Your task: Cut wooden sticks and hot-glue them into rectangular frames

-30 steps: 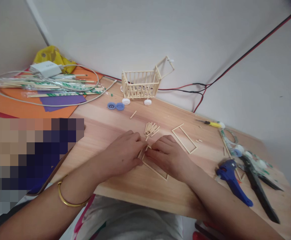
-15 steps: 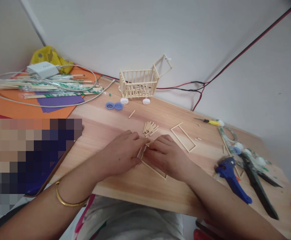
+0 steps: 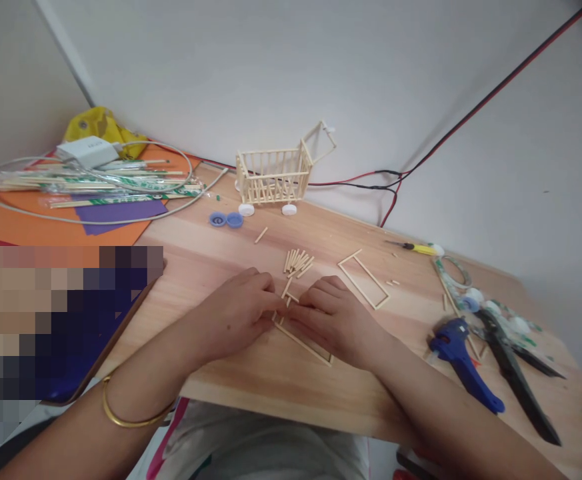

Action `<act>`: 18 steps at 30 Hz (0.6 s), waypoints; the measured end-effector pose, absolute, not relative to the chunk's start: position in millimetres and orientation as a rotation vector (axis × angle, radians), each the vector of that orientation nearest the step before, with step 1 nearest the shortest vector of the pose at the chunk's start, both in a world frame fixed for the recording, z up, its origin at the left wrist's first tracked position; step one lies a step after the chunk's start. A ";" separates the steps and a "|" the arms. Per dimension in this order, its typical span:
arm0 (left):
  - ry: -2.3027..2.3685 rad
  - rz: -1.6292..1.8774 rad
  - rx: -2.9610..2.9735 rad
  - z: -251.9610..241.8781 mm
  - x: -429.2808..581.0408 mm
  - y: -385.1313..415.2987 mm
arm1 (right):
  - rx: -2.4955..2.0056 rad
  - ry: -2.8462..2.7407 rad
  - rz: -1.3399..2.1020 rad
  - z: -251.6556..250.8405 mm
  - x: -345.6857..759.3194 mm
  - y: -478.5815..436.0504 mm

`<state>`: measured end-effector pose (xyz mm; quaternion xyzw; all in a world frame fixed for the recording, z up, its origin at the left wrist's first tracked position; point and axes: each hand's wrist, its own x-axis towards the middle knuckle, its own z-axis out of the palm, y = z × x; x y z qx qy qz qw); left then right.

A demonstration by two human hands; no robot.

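Observation:
My left hand (image 3: 243,310) is closed at the left end of a small rectangular wooden stick frame (image 3: 305,343), which lies on the table. Opposite it, my right hand (image 3: 335,320) has its fingers bent together over the same frame, covering much of its far side. Between the fingertips a short crosspiece (image 3: 287,302) shows close to the frame's end. Just beyond the hands lies a pile of short cut sticks (image 3: 298,261). A second stick frame (image 3: 365,280) rests to the right of the pile.
A miniature stick cart (image 3: 273,175) with white cap wheels stands by the wall. Two blue bottle caps (image 3: 226,220) lie before it. A blue glue gun (image 3: 463,363), black-handled pliers (image 3: 515,373) and a yellow craft knife (image 3: 418,249) are on the right; wrapped chopsticks (image 3: 105,183) at left.
My fingertips have drawn slightly apart, so the frame's end and the short crosspiece show more. The whole view has shifted slightly.

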<state>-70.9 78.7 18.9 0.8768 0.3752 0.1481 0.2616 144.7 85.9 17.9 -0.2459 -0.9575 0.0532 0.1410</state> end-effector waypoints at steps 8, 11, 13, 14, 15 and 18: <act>1.032 0.338 2.383 18.4 -70.1 79.8 | -0.739 -2.765 0.169 19.6 146.2 86.5; 1.032 0.338 2.386 17.4 -69.6 79.3 | -0.749 -2.760 0.162 20.4 145.5 86.7; 1.036 0.345 2.386 17.0 -69.4 79.3 | -0.750 -2.758 0.158 21.1 144.7 86.7; 1.037 0.350 2.385 16.9 -69.4 79.3 | -0.748 -2.760 0.159 21.4 144.3 86.7; 1.037 0.358 2.384 17.0 -69.4 79.4 | -0.749 -2.764 0.163 21.6 144.1 86.7; 1.008 0.386 2.393 17.6 -69.3 79.4 | -0.758 -2.772 0.184 21.5 144.1 86.7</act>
